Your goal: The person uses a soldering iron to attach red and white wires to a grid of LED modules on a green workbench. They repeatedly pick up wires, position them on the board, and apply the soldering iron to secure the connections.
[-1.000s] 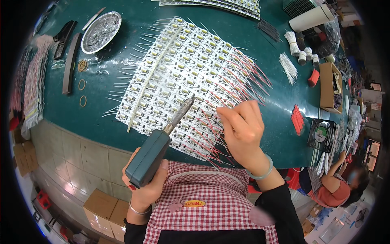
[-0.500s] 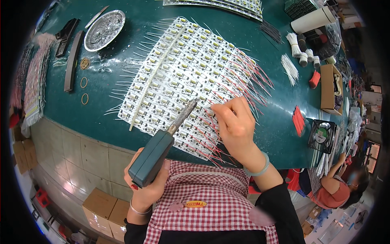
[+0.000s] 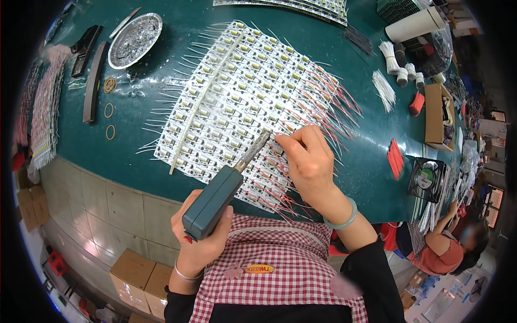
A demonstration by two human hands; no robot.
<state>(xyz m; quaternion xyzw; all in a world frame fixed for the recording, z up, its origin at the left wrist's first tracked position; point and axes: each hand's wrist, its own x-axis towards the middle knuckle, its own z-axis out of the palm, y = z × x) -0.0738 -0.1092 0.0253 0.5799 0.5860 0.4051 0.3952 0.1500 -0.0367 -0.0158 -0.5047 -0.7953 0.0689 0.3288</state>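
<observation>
Head cam: LED circuit panel [image 3: 226, 102] is flat on the green table [image 3: 124, 161]. Left hand [image 3: 207, 248] is wrapped around a soldering gun [image 3: 212, 202], its tip over the panel, can't tell if touching. Right hand [image 3: 311, 166] is pinched at the panel's red-wire side, can't make out on what. Foil dish [image 3: 160, 29] sits left of the panel.

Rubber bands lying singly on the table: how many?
2: the upper band, just below the bunch in view, and the lower band, farther down. Bunched ones overlap; some may be hidden.
</observation>
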